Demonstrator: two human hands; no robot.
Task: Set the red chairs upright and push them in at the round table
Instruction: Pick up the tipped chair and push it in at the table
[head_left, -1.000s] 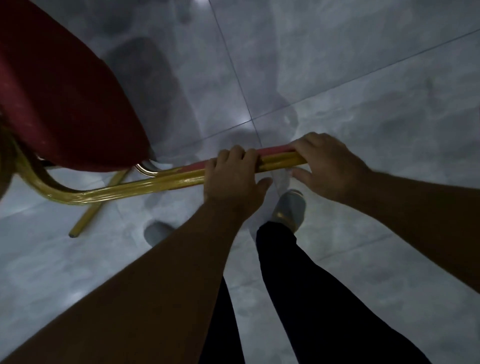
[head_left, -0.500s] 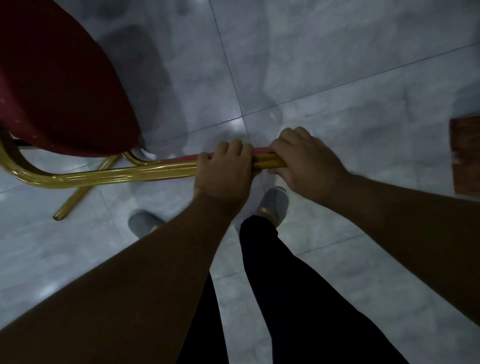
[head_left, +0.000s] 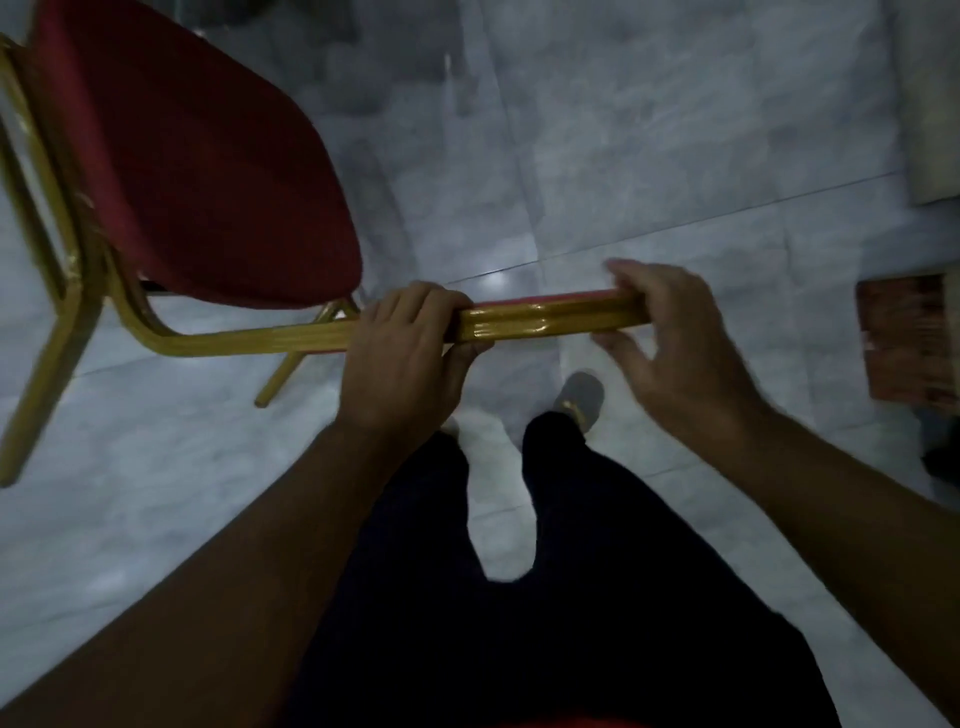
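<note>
I look straight down at a red chair (head_left: 197, 171) standing on the grey tiled floor (head_left: 649, 130), its cushion at upper left. My left hand (head_left: 405, 358) is clamped around the gold top rail of the backrest (head_left: 545, 319). My right hand (head_left: 675, 353) sits at the rail's right end, fingers spread, only the fingertips touching. One shoe (head_left: 582, 397) shows under the rail, dark trousers (head_left: 545, 597) below.
</note>
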